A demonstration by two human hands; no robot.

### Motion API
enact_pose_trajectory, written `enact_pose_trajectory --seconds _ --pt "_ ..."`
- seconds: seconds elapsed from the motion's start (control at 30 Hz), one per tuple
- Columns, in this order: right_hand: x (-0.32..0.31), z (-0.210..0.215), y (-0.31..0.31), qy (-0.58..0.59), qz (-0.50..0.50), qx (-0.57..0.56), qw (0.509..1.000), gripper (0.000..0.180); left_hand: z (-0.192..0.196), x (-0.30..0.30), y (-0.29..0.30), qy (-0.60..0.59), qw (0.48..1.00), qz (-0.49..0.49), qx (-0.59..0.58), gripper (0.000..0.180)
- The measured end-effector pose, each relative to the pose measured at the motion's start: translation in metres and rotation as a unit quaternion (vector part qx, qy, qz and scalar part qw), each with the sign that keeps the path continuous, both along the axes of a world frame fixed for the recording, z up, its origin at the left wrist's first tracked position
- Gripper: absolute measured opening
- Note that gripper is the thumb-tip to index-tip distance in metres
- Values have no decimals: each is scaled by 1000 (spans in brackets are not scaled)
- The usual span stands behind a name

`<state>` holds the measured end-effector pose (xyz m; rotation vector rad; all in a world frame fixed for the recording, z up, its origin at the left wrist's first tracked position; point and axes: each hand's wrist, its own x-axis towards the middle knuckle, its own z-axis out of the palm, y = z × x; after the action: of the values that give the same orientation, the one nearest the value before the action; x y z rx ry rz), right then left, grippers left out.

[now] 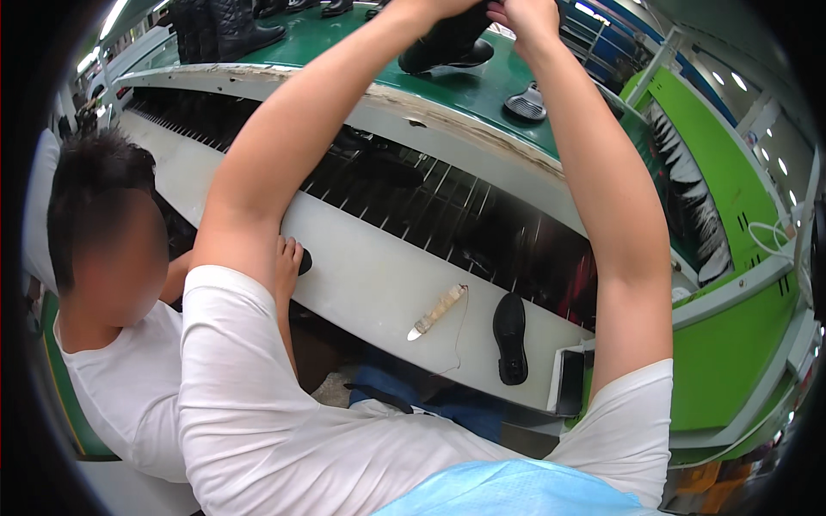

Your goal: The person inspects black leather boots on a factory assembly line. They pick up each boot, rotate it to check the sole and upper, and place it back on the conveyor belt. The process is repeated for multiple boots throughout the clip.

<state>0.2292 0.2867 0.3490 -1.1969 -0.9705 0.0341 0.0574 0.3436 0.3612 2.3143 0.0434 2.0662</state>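
Both arms stretch up and away to the green upper conveyor point(361, 64). A black boot point(447, 52) is there between my hands, its sole close to the green surface. My left hand point(437, 7) grips the boot's upper part from the left, partly cut off by the top edge. With bent fingers, my right hand point(529, 19) holds the same boot from the right; its fingertips are at the frame's edge. A silver-grey shoe-shaped piece point(526, 103) lies on the green surface near my right forearm.
On the white ledge point(370, 284) lie a black shoe sole point(510, 338) and a tape-wrapped blade tool point(437, 312). A dark roller track point(404, 185) runs behind. A co-worker point(120, 327) sits at left, a hand on the ledge. Quilted boots point(228, 34) stand far left; a green brush machine point(731, 206) right.
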Motion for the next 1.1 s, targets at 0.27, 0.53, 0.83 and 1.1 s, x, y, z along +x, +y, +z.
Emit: enact_pose_trajectory --seconds 0.27,0.53,0.83,1.1 --pt "-17 16 12 17 197 -9 980 35 -7 -19 10 -8 1000 1 -14 18" --pt "21 7 8 116 212 -5 970 9 -18 38 22 -56 996 44 -58 17" --pt "27 -68 58 -20 79 -170 982 21 7 41 78 -64 990 103 -75 12" --pt "-4 -130 -23 -55 1 -260 964 22 17 27 119 -90 969 216 -81 15"
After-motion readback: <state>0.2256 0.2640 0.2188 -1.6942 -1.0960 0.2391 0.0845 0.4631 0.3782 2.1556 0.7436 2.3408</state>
